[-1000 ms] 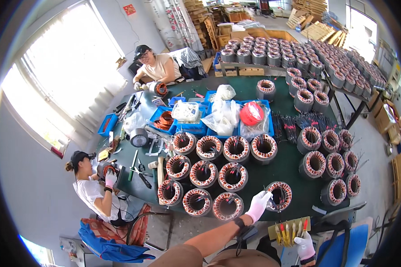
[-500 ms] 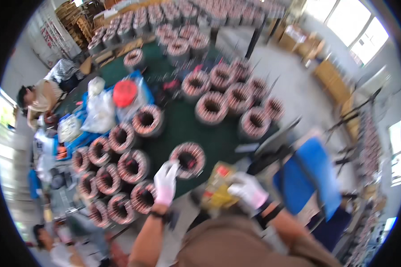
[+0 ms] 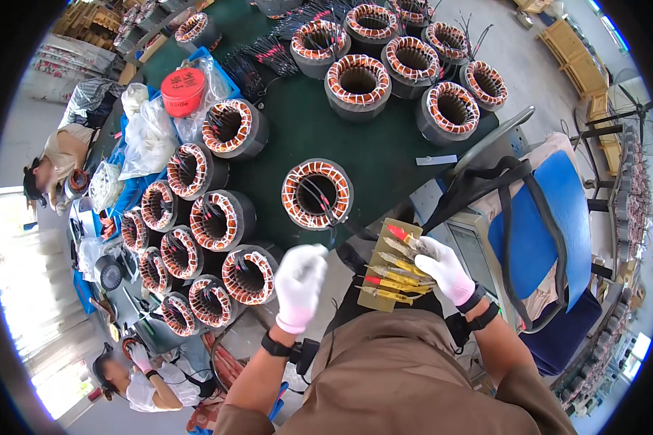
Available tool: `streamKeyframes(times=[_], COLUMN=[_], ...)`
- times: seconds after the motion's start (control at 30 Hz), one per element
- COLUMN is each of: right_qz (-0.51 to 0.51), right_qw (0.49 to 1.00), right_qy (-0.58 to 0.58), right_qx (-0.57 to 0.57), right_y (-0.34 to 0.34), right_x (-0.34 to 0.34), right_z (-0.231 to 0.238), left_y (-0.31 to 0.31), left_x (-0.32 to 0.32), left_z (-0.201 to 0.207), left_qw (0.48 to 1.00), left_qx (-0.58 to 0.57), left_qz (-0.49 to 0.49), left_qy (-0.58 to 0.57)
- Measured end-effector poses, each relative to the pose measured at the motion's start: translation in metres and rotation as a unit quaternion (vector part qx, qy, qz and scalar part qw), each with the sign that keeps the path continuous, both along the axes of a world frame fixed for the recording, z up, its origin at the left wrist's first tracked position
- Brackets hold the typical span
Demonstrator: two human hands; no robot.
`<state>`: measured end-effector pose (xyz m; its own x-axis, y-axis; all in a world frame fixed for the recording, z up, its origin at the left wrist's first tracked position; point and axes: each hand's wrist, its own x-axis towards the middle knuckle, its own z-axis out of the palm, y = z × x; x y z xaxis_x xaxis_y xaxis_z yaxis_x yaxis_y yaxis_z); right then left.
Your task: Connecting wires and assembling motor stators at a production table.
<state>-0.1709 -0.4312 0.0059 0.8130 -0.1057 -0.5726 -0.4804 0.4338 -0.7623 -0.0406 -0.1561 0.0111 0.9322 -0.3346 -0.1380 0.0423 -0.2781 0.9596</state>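
A motor stator (image 3: 316,194), a ring-shaped core with orange-and-white laced windings, stands on the green tabletop just beyond my left hand; dark leads with red ends lie across its bore. My left hand (image 3: 302,284), in a white glove, is raised near the table edge, apart from the stator; its fingers look curled but are blurred. My gloved right hand (image 3: 446,270) pinches at one of several red and yellow spring clips (image 3: 392,277) set across a tan board (image 3: 379,300). This board sits in front of my lap. Part of the pinched clip is hidden by my fingers.
More stators (image 3: 248,274) stand close together to the left, with another group (image 3: 357,83) beyond. A blue tray (image 3: 225,78) holds bags and a red round lid (image 3: 183,92). At right is a blue-covered stand (image 3: 533,225) with a black strap. Two people work at left.
My left hand has drawn back from the stator toward me and moved right. The right hand has shifted right and up with its fingers at the clips. My view has tilted downward.
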Motion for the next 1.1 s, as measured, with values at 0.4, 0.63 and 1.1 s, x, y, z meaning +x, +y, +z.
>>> streamKeyframes(times=[0.4,0.63,1.1], right_qz=[0.004,0.005,0.021], right_qw=[0.998,0.999,0.997], right_qy=[0.025,0.016,-0.015], right_qx=[-0.066,-0.033,-0.069], right_y=[-0.003,0.003,0.013], right_x=[-0.018,-0.021,0.0], right_z=[-0.012,-0.017,-0.009], left_y=[0.0,0.003,-0.043], left_x=[-0.016,-0.016,0.072], left_z=[-0.032,-0.014,0.018], left_qw=[0.869,0.885,0.991], left_qx=[0.167,0.167,-0.062], left_qz=[-0.325,-0.277,-0.002], left_qy=[-0.333,-0.334,0.117])
